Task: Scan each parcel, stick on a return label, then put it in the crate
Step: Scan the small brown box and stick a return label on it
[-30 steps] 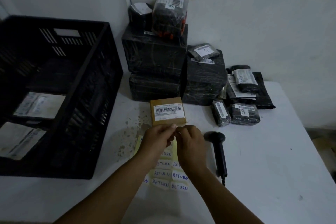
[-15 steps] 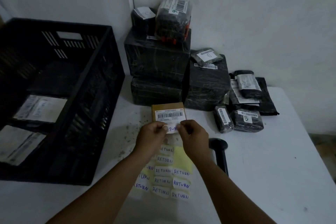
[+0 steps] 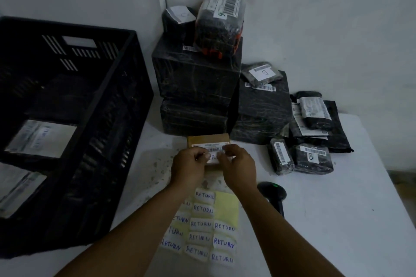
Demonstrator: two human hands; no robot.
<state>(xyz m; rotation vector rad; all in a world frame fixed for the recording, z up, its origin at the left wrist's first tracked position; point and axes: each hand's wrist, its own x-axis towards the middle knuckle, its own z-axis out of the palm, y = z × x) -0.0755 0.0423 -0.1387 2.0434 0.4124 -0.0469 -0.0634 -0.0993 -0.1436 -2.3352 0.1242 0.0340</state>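
Head view: hands point(image 3: 213, 164) pinch return label point(image 3: 213, 157) against parcel point(image 3: 208, 139)

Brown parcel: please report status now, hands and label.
Both hands, left hand and right hand, pinch the return label against the brown parcel. Parcel on the table, not yet in the crate. Nothing in the way.
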